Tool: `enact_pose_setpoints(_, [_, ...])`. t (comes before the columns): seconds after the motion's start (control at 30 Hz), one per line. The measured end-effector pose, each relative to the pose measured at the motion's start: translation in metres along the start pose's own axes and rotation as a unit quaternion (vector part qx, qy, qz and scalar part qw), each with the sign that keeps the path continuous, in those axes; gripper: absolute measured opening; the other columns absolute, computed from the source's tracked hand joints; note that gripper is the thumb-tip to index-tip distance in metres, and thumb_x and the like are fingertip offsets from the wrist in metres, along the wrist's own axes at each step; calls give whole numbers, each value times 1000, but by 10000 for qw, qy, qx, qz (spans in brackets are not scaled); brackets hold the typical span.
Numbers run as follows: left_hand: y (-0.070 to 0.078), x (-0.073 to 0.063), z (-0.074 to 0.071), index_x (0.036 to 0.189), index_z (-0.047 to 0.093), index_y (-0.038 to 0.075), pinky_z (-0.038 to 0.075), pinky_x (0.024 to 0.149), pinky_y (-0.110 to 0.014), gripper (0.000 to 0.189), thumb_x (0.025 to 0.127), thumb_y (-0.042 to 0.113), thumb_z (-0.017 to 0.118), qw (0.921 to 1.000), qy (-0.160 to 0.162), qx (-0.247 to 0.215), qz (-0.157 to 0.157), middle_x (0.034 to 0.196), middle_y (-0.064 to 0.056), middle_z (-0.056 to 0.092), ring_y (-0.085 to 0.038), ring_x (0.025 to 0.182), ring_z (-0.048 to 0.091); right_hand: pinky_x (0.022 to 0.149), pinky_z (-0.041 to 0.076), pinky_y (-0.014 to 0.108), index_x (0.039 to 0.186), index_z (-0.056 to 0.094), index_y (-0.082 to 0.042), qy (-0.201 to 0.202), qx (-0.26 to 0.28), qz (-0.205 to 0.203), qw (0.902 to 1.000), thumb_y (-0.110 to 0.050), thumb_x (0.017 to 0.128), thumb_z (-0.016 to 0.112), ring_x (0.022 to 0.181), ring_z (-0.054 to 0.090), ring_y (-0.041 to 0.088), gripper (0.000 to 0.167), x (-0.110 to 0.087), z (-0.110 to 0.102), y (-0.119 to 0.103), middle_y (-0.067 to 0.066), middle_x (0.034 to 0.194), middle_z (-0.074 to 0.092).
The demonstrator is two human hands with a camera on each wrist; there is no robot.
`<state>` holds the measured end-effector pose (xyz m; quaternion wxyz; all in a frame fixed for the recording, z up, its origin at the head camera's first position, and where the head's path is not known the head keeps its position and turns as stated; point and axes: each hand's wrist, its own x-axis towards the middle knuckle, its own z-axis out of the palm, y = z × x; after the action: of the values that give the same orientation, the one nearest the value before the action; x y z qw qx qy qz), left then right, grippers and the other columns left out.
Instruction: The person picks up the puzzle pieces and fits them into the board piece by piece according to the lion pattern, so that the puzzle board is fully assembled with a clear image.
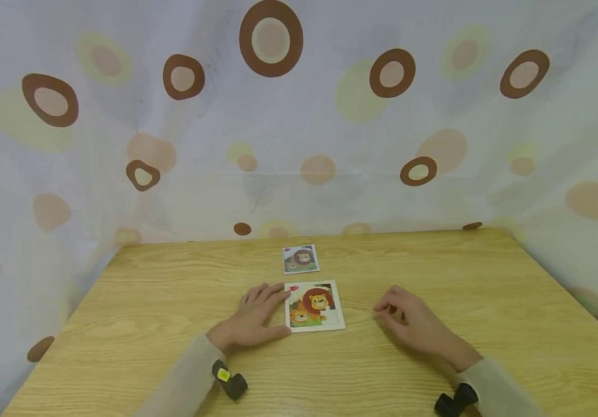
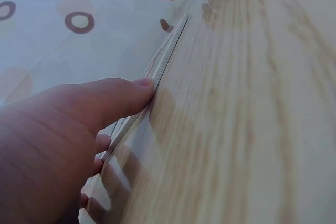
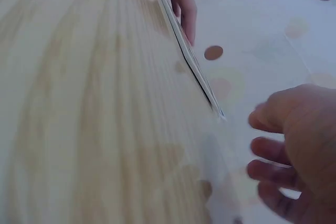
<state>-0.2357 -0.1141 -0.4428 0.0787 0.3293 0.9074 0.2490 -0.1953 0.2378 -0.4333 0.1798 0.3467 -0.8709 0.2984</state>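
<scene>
A square lion puzzle (image 1: 311,307) with a white frame lies flat on the wooden table. At its lower right, a pale bare patch shows beside the lion picture. My left hand (image 1: 254,318) rests along the puzzle's left side, fingers spread and fairly straight. Its thumb (image 2: 123,95) touches the frame's edge near the front left corner, and a fingertip lies by the back left corner. To the right of the puzzle and apart from it is my right hand (image 1: 415,324), its fingers loosely bent. Nothing shows between those fingers (image 3: 273,174) in the right wrist view.
Behind the puzzle lies a smaller picture card (image 1: 301,259) with the same lion scene. The wooden table (image 1: 173,289) reaches back to a patterned curtain (image 1: 299,116), which also hangs at both sides. A black wrist camera (image 1: 230,380) is strapped on the left sleeve.
</scene>
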Motion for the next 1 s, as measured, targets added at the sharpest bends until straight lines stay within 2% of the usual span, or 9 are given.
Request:
enact_pose_setpoints(0.17, [-1,1,0,150,33,14,8,113,-62,72,91,47,59,10000,-23,10,27,159,-11,21,-41,145,11,55,42,17,95,66,-12,-138,-416,-134,9989,1,76,77,69,43,2,25,-16,-14,6,-3,90,53])
enact_pose_setpoints(0.27, [-2,1,1,150,34,14,9,113,-62,72,91,49,59,10000,-5,13,35,159,-11,22,-42,145,11,57,45,18,96,66,-12,-120,-770,80,9969,-2,75,79,72,48,4,27,-24,-21,9,-3,92,53])
enact_pose_setpoints(0.37, [-2,0,2,150,33,15,9,113,-62,73,91,49,59,10000,19,24,10,159,-11,22,-42,145,11,57,46,21,101,65,-10,-275,-1307,699,9886,-14,77,80,78,51,10,29,-29,-30,9,-1,94,54])
enact_pose_setpoints(0.5, [-2,-1,1,150,33,15,8,113,-62,73,91,48,59,10000,56,1,-28,159,-10,21,-42,145,11,51,41,24,111,61,-3,-730,-1769,1774,9654,-34,81,76,80,50,17,46,-32,-39,7,7,95,53])
enact_pose_setpoints(0.6, [-2,-1,2,150,33,13,8,113,-63,73,91,48,59,10000,34,29,-16,159,-11,22,-42,145,11,50,40,26,110,59,2,-992,-1766,2253,9530,-40,83,73,78,49,20,52,-34,-42,7,10,92,53])
enact_pose_setpoints(0.7, [-2,1,0,150,33,13,9,113,-62,74,91,49,59,10000,42,75,-21,159,-11,22,-42,144,12,52,43,30,103,60,4,-1081,-1691,2418,9493,-36,84,73,75,51,21,46,-32,-44,7,11,88,54])
enact_pose_setpoints(0.87, [0,2,-3,150,34,12,8,113,-62,74,90,47,61,9999,85,-34,-55,159,-11,22,-42,145,11,60,47,33,93,62,2,-1133,-1477,2495,9503,-25,83,74,74,53,18,32,-28,-45,12,9,86,57])
enact_pose_setpoints(1.0, [0,1,-1,150,34,14,7,113,-63,74,89,48,61,10000,17,-26,-87,159,-10,22,-41,145,11,63,46,30,91,62,2,-1206,-1020,2537,9543,-22,83,75,75,52,14,29,-31,-45,16,8,88,59])
